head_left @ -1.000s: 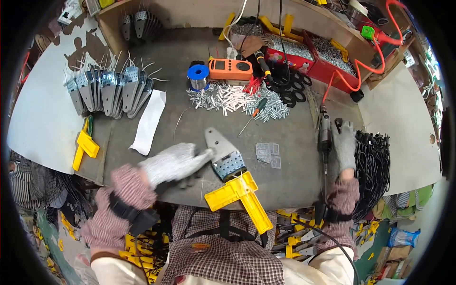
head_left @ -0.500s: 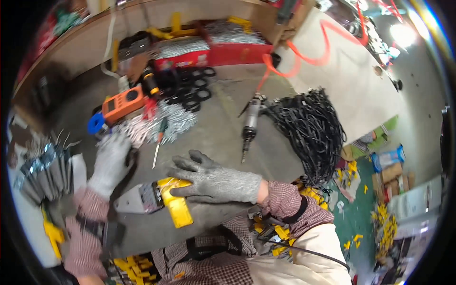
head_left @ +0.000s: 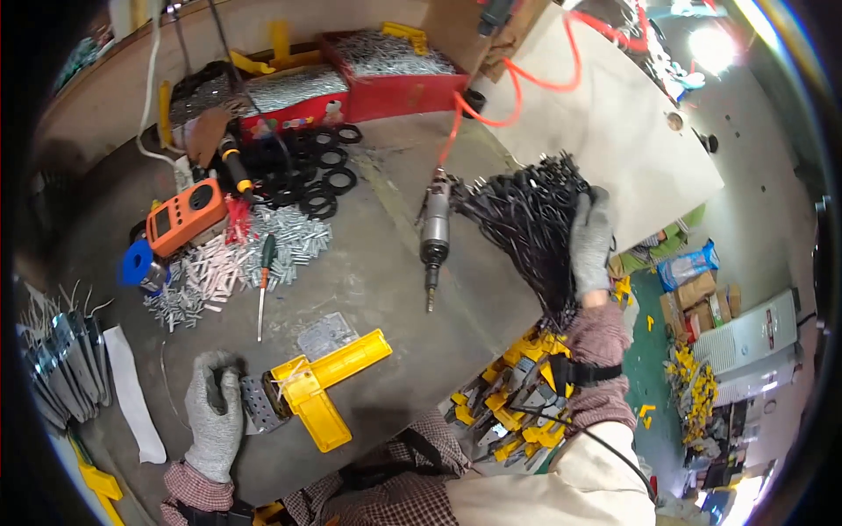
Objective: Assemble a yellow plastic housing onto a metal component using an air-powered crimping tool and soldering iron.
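Between the hands – left (head_left: 215,412) flat on bracket (head_left: 261,403), right (head_left: 590,241) among black ties (head_left: 526,219) – pneumatic screwdriver (head_left: 432,232).

A grey, scuffed workbench top (head_left: 386,263) fills the middle. Beyond its right end lies a pale flat board (head_left: 614,131), with a bright lamp glare (head_left: 712,48) above it. Below that board, green floor (head_left: 653,351) carries cardboard boxes (head_left: 706,298) and scattered yellow plastic parts (head_left: 693,394).

The gloved left hand (head_left: 215,412) is pressing on a perforated metal plate (head_left: 260,405) touching the yellow jig (head_left: 326,381). Well right of the jig, the gloved right hand (head_left: 590,241) is resting on a heap of black cable ties (head_left: 524,219), beside the pneumatic screwdriver (head_left: 433,230).
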